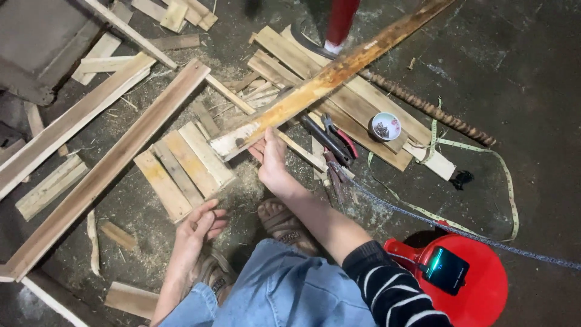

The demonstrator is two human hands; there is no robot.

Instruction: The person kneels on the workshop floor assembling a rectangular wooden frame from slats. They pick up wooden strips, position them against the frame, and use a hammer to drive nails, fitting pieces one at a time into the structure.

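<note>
A rough woodworking shop: sawdust-strewn floor (532, 72), scattered wood offcuts (181, 160), pliers (339, 136), tape measure (472, 148), bowl of nails (385, 126).

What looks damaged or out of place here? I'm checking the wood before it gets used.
The long plank that the right hand holds by one end is stained rusty orange, its near end whitish and chipped. Sawdust is scattered on the floor.

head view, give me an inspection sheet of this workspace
surface: dark floor strewn with sawdust
job's things: long stained plank, near end raised off the floor
clutter: wood offcuts, pliers, small bowl, measuring tape
grips: right hand holds the plank's near end; left hand empty, fingers curled
cables: charging lead into phone on red stool; chain
surroundings: red post
</note>
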